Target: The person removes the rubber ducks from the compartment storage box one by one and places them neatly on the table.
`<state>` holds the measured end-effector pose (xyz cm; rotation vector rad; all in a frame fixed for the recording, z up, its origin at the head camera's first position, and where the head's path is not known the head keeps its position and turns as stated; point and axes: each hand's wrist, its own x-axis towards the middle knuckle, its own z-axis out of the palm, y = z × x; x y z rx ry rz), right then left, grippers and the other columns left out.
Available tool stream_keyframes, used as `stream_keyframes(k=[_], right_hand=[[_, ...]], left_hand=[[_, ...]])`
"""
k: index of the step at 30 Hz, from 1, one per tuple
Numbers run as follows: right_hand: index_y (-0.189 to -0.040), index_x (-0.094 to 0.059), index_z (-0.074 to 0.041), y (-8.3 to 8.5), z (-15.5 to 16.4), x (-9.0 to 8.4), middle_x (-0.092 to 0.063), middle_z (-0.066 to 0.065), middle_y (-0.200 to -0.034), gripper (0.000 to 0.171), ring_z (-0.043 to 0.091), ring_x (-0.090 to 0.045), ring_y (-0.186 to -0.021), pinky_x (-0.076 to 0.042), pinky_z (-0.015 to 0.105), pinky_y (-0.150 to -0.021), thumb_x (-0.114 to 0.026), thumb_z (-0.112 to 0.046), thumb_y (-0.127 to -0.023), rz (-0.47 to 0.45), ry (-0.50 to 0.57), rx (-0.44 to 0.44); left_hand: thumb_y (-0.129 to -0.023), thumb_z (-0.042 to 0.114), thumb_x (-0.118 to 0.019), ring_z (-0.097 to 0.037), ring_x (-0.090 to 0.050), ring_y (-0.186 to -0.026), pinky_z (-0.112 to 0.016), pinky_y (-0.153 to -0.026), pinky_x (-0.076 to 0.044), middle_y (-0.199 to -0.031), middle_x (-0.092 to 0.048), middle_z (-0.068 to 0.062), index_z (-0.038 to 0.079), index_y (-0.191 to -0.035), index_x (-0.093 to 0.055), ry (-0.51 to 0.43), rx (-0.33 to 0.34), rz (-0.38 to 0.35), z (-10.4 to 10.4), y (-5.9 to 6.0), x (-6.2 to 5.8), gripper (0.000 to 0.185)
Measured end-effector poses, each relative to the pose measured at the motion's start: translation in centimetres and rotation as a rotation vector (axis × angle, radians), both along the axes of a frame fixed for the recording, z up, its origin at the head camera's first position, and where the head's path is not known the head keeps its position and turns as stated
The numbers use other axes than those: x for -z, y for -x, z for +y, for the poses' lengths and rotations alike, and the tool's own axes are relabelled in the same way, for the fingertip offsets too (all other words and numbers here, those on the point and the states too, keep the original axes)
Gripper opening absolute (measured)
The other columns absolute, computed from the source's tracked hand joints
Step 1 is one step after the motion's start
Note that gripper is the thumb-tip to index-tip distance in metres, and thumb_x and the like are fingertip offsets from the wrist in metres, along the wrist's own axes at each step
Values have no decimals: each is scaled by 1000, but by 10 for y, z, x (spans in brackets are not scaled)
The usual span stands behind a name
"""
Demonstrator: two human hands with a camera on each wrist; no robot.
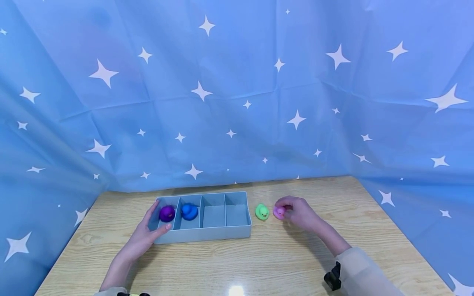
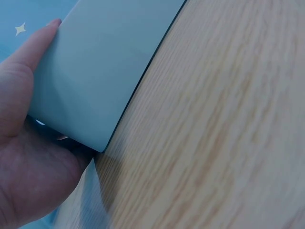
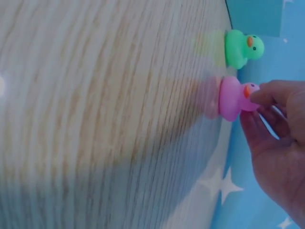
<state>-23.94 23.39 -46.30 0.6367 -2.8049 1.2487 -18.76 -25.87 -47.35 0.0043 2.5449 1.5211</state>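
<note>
Pale sleeve (image 1: 364, 271), nearest the head camera, reaches toward the tabletop's (image 1: 222, 267) far edge, where the right hand (image 1: 301, 213) pinches a pink duck (image 1: 279, 212) beside a green duck (image 1: 262, 211); left of them, the left hand (image 1: 142, 233) grips a divided box (image 1: 207, 235) holding purple (image 1: 167, 213) and blue ducks (image 1: 189, 211). Left wrist: thumb at the box's rim. Right wrist: thumb and fingers clamp the pink duck's head.
</note>
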Motion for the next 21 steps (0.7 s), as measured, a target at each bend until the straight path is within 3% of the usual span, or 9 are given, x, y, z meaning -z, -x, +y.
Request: stream_keyframes(k=[6,14,21], right_hand=[[-117,-71,5,1,-9,-9,-67,19,-123,29,43,-64,-114,-54,50,-98,-66,9,-89,-5,34,53],[-117,-72,4,4,-35,-25,-70,17,-118,29,39,-68,-110,-56,49,-95,-62,9,-90,84,49,6],[-125,-69,3,2,-58,-40,-71,16,-119,33,36,-68,-108,-56,47,-92,-58,7,-94,50,108,-7]], left_hand=[[-98,40,-70,-55,-1,-151,-78,-112,-10,-169,-2,-26,24,-166,3,-5,-2,3,1,-1,1,102],[-98,40,-70,-55,-1,-151,-78,-111,-11,-169,-1,-26,24,-166,4,-4,1,-3,0,0,1,101],[-98,39,-69,-55,-1,-150,-78,-111,-11,-168,-2,-26,24,-166,4,0,-2,-5,-1,2,2,101]])
